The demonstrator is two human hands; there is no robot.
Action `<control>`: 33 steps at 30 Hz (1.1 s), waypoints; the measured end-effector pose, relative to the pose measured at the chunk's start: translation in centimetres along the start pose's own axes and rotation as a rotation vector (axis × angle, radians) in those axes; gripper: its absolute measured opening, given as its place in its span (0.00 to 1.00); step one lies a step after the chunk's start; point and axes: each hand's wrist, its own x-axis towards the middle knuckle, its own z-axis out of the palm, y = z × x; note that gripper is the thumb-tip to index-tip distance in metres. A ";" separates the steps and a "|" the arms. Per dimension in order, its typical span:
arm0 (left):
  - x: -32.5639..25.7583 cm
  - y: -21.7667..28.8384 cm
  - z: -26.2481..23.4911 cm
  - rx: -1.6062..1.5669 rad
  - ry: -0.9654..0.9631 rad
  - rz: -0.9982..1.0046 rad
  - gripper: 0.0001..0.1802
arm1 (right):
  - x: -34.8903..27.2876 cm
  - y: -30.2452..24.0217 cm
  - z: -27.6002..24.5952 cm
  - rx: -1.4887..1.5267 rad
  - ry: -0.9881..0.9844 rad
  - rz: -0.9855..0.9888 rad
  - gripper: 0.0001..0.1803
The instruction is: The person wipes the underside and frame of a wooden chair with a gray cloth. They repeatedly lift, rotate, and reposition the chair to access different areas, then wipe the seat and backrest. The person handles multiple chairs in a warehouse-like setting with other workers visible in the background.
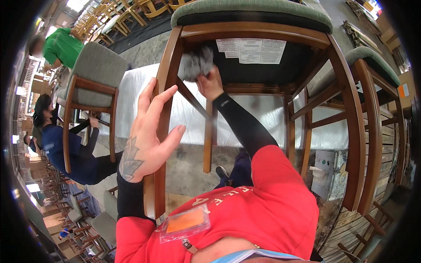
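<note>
Grey cloth [196,63], crumpled, is bunched in the pinching fingers of my right hand [210,84], pressed against the dark underside of the wooden chair [258,33] just beside its front left corner. My left hand [147,138] is spread wide, palm flat against the chair's near leg [163,109], gripping nothing. The chair stands raised on a plastic-covered surface [263,114], its green padded seat above my arms. A second chair [92,83] stands to the left, where another person crouches. I judge the risk to be tipping: my open palm only steadies, so a hard push with the cloth could rock the chair off its edge.
</note>
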 end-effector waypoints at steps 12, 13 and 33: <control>-0.3 -0.3 -0.1 0.003 -0.019 -0.013 0.35 | -3.4 -0.5 1.8 -0.099 -0.024 -0.026 0.08; -0.4 -0.3 -0.1 -0.002 -0.015 -0.019 0.35 | -6.0 -0.9 1.4 -0.175 -0.175 0.046 0.06; -1.1 -1.6 -0.3 0.041 -0.049 -0.013 0.37 | -13.2 2.4 -2.7 -0.250 -0.790 -0.235 0.06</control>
